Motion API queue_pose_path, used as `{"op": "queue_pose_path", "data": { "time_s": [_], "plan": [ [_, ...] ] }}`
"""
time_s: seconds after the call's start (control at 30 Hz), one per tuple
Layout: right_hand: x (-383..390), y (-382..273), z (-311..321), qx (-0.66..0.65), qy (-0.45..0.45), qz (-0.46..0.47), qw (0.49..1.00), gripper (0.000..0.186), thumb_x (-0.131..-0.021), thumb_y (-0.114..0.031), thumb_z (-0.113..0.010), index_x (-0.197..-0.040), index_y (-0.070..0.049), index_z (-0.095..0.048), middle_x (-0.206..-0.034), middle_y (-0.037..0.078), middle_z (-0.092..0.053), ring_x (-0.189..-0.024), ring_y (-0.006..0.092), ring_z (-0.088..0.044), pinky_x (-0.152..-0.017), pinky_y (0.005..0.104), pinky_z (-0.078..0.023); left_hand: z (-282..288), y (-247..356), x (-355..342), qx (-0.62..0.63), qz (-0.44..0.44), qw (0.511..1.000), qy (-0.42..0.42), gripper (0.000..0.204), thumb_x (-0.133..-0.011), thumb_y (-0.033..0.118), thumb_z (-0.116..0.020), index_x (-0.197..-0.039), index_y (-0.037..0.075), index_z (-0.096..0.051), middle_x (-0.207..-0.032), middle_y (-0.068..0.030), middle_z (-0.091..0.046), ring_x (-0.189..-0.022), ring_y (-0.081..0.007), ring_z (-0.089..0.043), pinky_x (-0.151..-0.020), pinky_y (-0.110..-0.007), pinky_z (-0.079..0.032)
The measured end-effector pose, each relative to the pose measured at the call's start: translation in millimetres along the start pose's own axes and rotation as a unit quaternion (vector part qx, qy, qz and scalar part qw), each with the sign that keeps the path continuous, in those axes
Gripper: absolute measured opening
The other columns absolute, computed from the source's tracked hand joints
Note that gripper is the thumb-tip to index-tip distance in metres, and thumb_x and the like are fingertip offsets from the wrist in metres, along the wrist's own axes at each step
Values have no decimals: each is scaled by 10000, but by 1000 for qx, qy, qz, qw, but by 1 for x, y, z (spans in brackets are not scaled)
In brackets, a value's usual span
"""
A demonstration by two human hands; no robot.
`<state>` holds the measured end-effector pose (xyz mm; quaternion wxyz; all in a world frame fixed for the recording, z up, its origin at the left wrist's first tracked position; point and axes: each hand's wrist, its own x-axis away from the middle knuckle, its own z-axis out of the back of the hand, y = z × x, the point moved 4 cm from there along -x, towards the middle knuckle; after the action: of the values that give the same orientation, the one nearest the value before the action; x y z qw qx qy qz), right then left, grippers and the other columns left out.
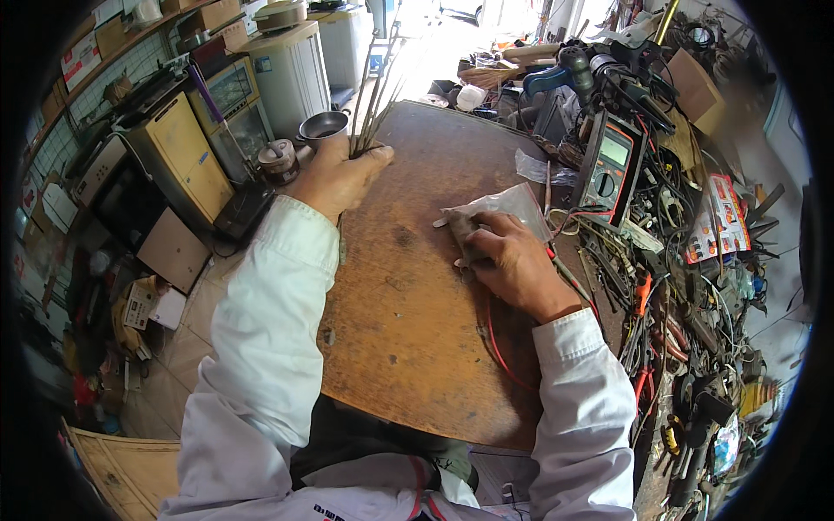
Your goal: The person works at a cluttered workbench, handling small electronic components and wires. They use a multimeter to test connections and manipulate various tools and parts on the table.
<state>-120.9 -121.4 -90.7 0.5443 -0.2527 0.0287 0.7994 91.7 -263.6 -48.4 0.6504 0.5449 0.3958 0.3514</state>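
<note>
Daylight flooded in from the top of the frame, probably through an open doorway, and burned the floor there to plain white. The wooden table (417, 286) was evenly lit, with only soft shadows under the hands. The white sleeves glared slightly. Fisheye distortion bent the edges, and a black rim ringed the view. The centre was sharp; the dim left margin blurred.

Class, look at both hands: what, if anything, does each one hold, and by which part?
The left hand grips a bundle of thin rods by its lower end. The right hand presses on a clear plastic bag at its near edge; a true hold cannot be told.
</note>
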Motion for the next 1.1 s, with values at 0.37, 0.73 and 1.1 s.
{"op": "queue_pose_path", "data": {
  "time_s": [0.37,0.73,1.1],
  "plan": [
    [1,17,1,-255,71,-169,950,209,-775,-10,-616,-977,37,-641,-1024,145,-661,-952,263,-635,-860,335,-490,7,3,9,45,-12,998,38,202,-934,204,-641,-798,75,-568,-562,60,-421,-412,-39,-328,-371,-242,-224],
    [21,61,-14,-466,255,-330,780,202,-876,-25,-569,-1033,73,-649,-894,67,-675,-791,127,-607,-735,265,-490,7,-1,7,87,-19,996,23,156,-941,181,-630,-839,75,-578,-569,68,-421,-412,-24,-315,-365,-238,-200],
    [12,51,10,-340,258,-245,871,146,-891,-52,-658,-986,47,-705,-861,29,-700,-789,86,-598,-713,257,-487,8,-3,8,72,-13,997,33,185,-942,190,-631,-797,88,-575,-571,67,-425,-409,-23,-316,-363,-237,-197]
  ]
}}
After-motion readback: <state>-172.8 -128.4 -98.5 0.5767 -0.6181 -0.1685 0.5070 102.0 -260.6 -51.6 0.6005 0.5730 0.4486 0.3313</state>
